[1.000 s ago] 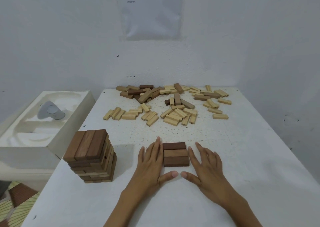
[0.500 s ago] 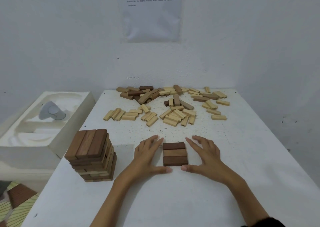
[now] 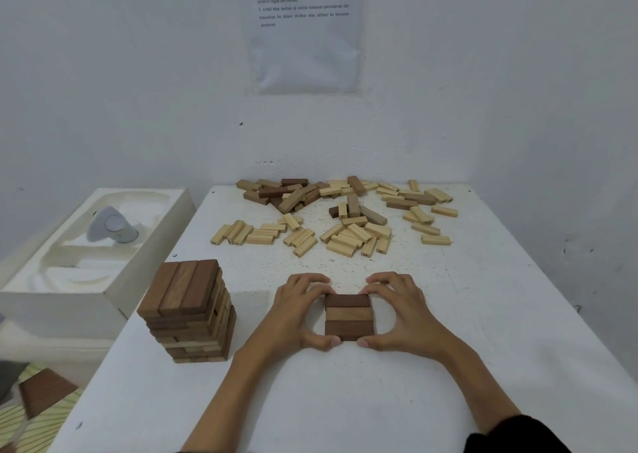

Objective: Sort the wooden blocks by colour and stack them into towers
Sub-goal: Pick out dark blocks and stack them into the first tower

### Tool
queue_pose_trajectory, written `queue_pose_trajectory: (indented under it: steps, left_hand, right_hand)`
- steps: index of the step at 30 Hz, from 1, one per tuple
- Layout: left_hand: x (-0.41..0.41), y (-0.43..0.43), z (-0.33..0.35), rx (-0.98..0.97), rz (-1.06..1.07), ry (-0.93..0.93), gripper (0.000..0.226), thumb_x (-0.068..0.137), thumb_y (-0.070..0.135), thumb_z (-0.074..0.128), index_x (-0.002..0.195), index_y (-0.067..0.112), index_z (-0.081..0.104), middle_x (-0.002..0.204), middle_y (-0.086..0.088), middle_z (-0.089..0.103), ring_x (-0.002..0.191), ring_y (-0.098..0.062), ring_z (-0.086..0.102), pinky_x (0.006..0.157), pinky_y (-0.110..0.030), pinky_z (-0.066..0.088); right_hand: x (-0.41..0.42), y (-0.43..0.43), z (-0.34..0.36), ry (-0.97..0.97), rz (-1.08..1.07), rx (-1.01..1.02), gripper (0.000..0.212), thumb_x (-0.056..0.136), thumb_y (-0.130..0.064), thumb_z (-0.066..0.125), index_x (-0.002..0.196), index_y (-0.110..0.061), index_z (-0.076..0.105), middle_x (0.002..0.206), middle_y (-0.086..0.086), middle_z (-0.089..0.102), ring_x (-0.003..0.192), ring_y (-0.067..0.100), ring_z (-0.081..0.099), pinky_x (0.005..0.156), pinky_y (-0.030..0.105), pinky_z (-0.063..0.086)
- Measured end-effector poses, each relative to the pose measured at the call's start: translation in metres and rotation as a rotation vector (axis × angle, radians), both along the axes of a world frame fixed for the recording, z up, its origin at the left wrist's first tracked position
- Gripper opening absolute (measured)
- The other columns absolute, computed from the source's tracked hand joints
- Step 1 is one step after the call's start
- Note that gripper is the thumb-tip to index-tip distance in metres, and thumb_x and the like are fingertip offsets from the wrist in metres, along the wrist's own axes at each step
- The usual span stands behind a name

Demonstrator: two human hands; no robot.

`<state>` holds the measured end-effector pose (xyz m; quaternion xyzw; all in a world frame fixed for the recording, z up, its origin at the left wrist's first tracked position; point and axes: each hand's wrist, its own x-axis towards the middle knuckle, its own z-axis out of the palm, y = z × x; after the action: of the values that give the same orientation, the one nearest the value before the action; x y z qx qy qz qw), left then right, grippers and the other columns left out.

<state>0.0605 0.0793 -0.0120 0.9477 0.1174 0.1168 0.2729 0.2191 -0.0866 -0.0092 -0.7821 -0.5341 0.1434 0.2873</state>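
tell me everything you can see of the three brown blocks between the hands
The three blocks are wooden bars lying flat side by side, forming a square on the white table. The far and near ones are dark brown, the middle one lighter brown. The left hand and right hand clasp the set from either side, thumbs at its near edge, fingertips at its far edge.

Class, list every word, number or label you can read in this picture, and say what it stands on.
Paper sheet on the wall: "5. Ambil blok berbaki di sekitar kawasan ... dan masukkan ke dalam struktur atau alihkan ke kawasan simpanan", faint.
Its upper lines: too blurred to read.
Wooden blocks: no text.
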Motion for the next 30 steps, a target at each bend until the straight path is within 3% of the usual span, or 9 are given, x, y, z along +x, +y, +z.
queue_pose_trajectory:
  steps: [6,12,16,20,27,30]
  left_hand:
    - [-0.001,0.002,0.015,-0.009,-0.015,-0.059,0.072,0.059,0.064,0.066,0.12,0.029,0.054,0.131,0.02,0.035,0.126,0.001,0.021,0.102,-0.027,0.026]
    - [-0.004,-0.003,0.052,-0.056,-0.018,-0.246,0.065,0.061,0.061,0.07,0.115,0.028,0.058,0.129,0.021,0.044,0.126,0.002,0.032,0.098,-0.002,0.019]
    - [-0.007,-0.015,0.084,-0.069,-0.031,-0.352,0.065,0.062,0.057,0.072,0.117,0.025,0.059,0.128,0.015,0.051,0.124,-0.005,0.04,0.098,-0.008,0.028]
    - [-0.014,-0.022,0.119,-0.013,-0.051,-0.415,0.065,0.062,0.057,0.071,0.117,0.025,0.059,0.127,0.015,0.053,0.123,-0.001,0.04,0.1,-0.01,0.029]
    - [-0.046,0.005,0.156,0.11,-0.004,-0.359,0.063,0.058,0.062,0.07,0.113,0.033,0.061,0.123,0.018,0.055,0.12,-0.001,0.042,0.098,-0.011,0.031]
    - [-0.069,0.025,0.163,0.107,0.036,-0.293,0.067,0.056,0.066,0.07,0.114,0.033,0.061,0.123,0.02,0.054,0.121,0.0,0.041,0.096,-0.009,0.03]
  right_hand:
    - [-0.002,-0.004,0.015,0.013,0.013,0.076,0.066,0.052,-0.065,0.072,0.109,-0.049,0.044,0.127,-0.028,0.03,0.121,-0.014,0.013,0.1,0.026,0.02]
    - [-0.003,-0.01,0.058,0.034,0.019,0.201,0.066,0.048,-0.072,0.067,0.107,-0.052,0.047,0.128,-0.03,0.032,0.125,-0.007,0.019,0.103,0.028,0.023]
    - [-0.005,-0.02,0.094,0.01,0.018,0.267,0.071,0.045,-0.07,0.068,0.111,-0.047,0.05,0.131,-0.025,0.036,0.127,-0.004,0.02,0.102,0.027,0.022]
    - [-0.01,-0.026,0.126,-0.002,0.043,0.315,0.069,0.045,-0.069,0.068,0.108,-0.05,0.05,0.13,-0.028,0.037,0.127,-0.003,0.023,0.1,0.027,0.025]
    - [-0.036,0.002,0.148,-0.028,0.075,0.37,0.063,0.046,-0.072,0.07,0.103,-0.053,0.049,0.125,-0.028,0.037,0.122,-0.001,0.025,0.096,0.017,0.027]
    - [-0.055,0.028,0.145,-0.023,0.084,0.367,0.063,0.047,-0.074,0.071,0.103,-0.053,0.05,0.124,-0.021,0.04,0.12,0.003,0.027,0.098,0.023,0.028]
